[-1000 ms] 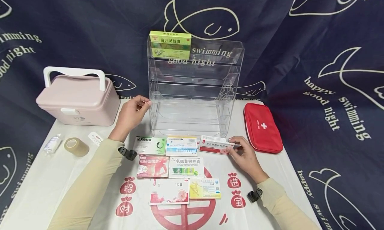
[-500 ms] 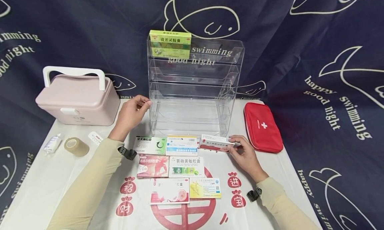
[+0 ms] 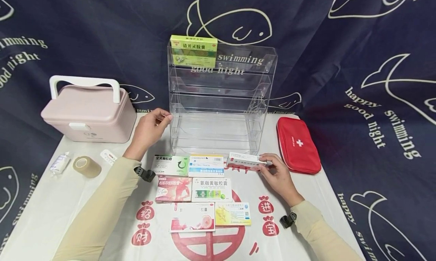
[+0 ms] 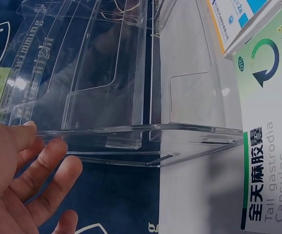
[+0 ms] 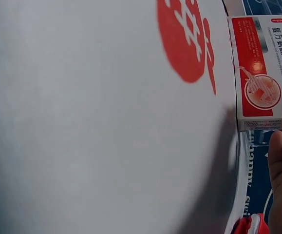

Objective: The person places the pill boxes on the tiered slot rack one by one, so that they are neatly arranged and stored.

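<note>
Fingers (image 5: 278, 156) of the right hand (image 3: 279, 179) are pinching the red-and-white paracetamol-amantadine carton (image 3: 244, 162) by its right end, and they have it tilted just in front of the clear display rack (image 3: 218, 90), down at the lower right. Is its lower edge touching the desk (image 3: 41, 215)? Can't tell from here. Across at the rack's left edge, the left hand (image 3: 150, 126) has thumb and fingers loosely bent; whether they pinch the plastic or merely rest against it, unclear.

The step in hand, as I read it: a carton picked up for racking. The next move would seem to call for raising it clear and seating it face-out on a tier, the left hand steadying the rack.

Now the count! Eight cartons: one in the fingers, one yellow-green carton (image 3: 194, 55) at the top tier's left, six lying flat in three pairs. Gastrodia carton (image 3: 170, 165) beside blue-and-white carton (image 3: 206, 167); pink ibuprofen carton (image 3: 173, 189) beside green-banded carton (image 3: 212, 190); nearest, red-trimmed carton (image 3: 192, 217) beside yellow-and-white carton (image 3: 233, 214).

Farther out, one each: red first-aid pouch (image 3: 299, 145) right; pink medicine case (image 3: 85, 109), tan bandage roll (image 3: 87, 167), wrapped white roll (image 3: 60, 163) and small white packet (image 3: 108, 156) left.
</note>
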Demonstrator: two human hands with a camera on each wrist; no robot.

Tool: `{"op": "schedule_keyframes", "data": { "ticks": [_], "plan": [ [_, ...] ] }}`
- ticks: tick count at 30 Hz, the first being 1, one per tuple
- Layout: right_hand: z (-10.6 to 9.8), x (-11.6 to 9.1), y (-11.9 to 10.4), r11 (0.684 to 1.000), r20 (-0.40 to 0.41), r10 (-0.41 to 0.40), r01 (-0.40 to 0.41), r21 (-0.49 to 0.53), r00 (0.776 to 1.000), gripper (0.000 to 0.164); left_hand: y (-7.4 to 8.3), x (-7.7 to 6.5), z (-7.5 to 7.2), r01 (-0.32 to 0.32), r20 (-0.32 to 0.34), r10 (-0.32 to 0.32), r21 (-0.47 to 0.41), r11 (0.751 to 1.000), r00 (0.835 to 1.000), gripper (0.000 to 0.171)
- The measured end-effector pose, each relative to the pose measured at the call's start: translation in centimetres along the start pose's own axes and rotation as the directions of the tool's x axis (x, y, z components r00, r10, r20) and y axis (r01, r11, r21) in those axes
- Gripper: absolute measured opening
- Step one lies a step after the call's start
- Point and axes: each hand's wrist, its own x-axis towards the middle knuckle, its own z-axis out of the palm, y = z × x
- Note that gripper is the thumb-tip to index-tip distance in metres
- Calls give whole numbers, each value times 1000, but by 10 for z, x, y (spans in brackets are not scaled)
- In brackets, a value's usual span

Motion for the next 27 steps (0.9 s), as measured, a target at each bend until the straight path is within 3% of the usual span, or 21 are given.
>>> {"op": "schedule_keyframes", "data": {
  "ticks": [7,14,19,23,27],
  "plan": [
    [-5,6,-5,1000,-1,10,-10,20,1000,34,-1,0,1,3,-2,-3,-2,1000,1000,28],
    [-17,28,-17,996,-30,-9,11,87,1000,32,-1,0,1,5,-4,-5,-3,1000,1000,28],
    [-29,56,-28,980,-33,7,-1,200,999,31,-1,0,-1,8,-7,-8,-11,1000,1000,28],
    [-39,86,-38,949,-80,104,-74,307,991,29,-1,-1,-1,6,-10,-6,-13,1000,1000,28],
    [-53,120,-33,913,-102,162,-110,392,982,28,-1,-1,-1,9,-5,-10,-11,1000,1000,29]
  ]
}}
